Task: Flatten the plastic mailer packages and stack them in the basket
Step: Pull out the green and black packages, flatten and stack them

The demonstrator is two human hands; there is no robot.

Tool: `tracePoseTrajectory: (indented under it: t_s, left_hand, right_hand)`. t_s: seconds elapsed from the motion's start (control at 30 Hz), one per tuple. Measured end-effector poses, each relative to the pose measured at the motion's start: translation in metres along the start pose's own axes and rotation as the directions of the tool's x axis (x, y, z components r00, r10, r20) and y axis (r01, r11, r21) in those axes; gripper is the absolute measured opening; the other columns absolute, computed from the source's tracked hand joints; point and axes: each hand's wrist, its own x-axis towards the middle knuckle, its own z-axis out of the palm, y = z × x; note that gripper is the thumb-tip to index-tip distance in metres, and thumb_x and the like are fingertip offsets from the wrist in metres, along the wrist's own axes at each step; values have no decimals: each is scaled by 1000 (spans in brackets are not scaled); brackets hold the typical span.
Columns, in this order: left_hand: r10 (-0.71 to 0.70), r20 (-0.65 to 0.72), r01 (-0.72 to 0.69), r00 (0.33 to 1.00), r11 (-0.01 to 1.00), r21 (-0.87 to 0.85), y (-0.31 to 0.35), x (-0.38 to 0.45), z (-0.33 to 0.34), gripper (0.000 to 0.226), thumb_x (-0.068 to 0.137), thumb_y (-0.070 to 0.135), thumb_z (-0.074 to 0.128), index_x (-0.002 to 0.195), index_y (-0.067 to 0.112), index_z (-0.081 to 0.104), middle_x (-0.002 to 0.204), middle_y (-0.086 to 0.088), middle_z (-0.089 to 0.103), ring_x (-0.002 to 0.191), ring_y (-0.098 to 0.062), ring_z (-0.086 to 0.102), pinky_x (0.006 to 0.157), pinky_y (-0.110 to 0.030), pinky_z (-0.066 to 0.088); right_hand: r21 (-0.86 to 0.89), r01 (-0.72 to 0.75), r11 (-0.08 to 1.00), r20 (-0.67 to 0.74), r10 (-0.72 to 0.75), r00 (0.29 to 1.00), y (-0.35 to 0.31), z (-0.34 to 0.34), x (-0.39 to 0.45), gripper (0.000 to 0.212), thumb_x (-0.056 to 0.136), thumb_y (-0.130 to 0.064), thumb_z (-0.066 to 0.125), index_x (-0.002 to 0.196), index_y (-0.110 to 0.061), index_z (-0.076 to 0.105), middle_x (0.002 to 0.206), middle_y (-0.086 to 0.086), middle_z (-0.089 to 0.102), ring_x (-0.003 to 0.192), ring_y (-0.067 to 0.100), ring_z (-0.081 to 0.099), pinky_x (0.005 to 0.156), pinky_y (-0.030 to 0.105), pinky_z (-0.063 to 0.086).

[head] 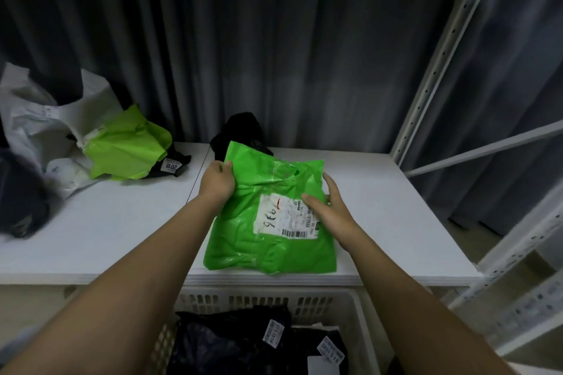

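A bright green plastic mailer [262, 237] with a white shipping label lies on the white shelf board [122, 222], its far end lifted. My left hand [217, 181] grips its upper left edge, fingers curled round the plastic. On the right edge my right hand [329, 207] holds it, thumb on the label and fingers behind the edge. Below the shelf's front edge stands a white slotted basket [304, 303] with dark labelled mailers [243, 341] inside.
At the back left lie a crumpled lime-green mailer [122, 149], a white plastic bag [39, 128] and a dark bag [18, 201]. A black mailer [240, 128] sits behind the green one. White metal rack posts [438, 70] rise at the right.
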Motion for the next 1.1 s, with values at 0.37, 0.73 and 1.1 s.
tracePoseTrajectory:
  t_s: [0.37,0.73,1.1]
  left_hand:
    - [-172,416,-25,893,904,428,-65,15,15,86,90,53,49,154,25,-2,158,-15,13,143,-37,17,116,-50,22]
    - [52,524,-438,850,623,649,-70,13,34,79,97,49,39,151,30,-16,155,-2,-31,142,-25,-28,116,-49,-9]
    - [26,569,-499,822,513,698,-107,27,55,71,99,54,22,149,29,-21,156,2,-27,144,-21,-24,117,-50,-9]
  right_hand:
    - [-294,-104,950,-76,86,993,43,38,40,71,97,-45,48,154,-33,8,147,17,34,131,33,41,101,32,36]
    - [-856,214,471,43,-347,937,22,59,54,65,94,-42,36,153,-34,11,162,4,-1,147,30,-9,117,50,-7]
    - [-897,192,398,185,-55,981,62,75,72,64,98,-59,23,149,-44,-12,160,2,-18,145,37,-16,116,58,-3]
